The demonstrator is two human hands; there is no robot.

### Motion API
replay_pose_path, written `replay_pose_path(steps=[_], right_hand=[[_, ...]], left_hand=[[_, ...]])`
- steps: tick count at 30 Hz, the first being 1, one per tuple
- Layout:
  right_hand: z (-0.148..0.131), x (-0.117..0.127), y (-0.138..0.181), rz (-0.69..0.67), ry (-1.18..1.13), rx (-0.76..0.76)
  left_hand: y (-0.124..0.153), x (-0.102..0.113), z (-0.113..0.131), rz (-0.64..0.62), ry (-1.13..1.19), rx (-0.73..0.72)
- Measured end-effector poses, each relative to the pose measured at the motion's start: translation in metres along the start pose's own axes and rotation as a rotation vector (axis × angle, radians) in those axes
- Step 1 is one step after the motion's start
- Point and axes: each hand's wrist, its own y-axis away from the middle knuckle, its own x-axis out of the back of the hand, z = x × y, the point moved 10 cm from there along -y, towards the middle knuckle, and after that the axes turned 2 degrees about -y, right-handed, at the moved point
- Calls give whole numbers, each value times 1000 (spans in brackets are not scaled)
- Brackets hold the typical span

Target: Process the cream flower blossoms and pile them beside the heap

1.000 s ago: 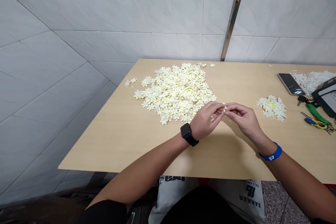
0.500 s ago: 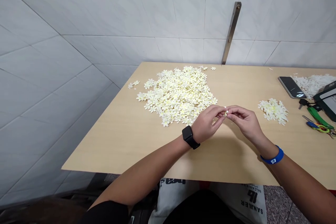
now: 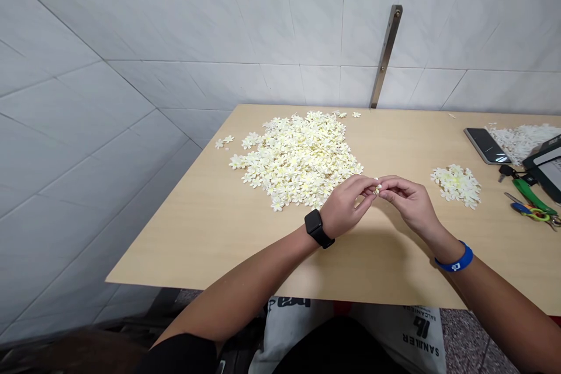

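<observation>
My left hand [image 3: 347, 203] and my right hand [image 3: 407, 201] meet above the table, just off the right edge of a big pile of white flowers [image 3: 302, 158] with yellowish centres. A small white-and-yellow flower [image 3: 377, 189] is pinched between the fingertips of both hands. Most of it is hidden by the fingers, so its exact shape cannot be made out. To the right of my right hand lies a smaller heap of similar flowers [image 3: 456, 185].
On the right of the wooden table [image 3: 210, 245] lie a phone [image 3: 487, 146], a heap of small white pieces [image 3: 523, 139], green-handled pliers [image 3: 533, 196], scissors [image 3: 534, 212] and a dark box-like object [image 3: 547, 166]. A tiled wall [image 3: 315, 17] with a metal bar [image 3: 385, 58] stands behind.
Both hands stay in place with the flower between their fingertips. The view has shifted very slightly; nothing else has visibly moved.
</observation>
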Motion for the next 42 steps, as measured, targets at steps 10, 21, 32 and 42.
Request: replay_pose_path(steps=[10, 21, 32, 42], right_hand=[[2, 0, 1, -2, -13, -9], [0, 0, 0, -5, -9, 1], [0, 0, 0, 1, 21, -15], [-1, -3, 1, -12, 26, -26]], left_hand=[[-1, 0, 1, -1, -4, -5], [-1, 0, 0, -11, 1, 10], [-1, -1, -1, -22, 9, 15], [0, -3, -5, -38, 39, 46]])
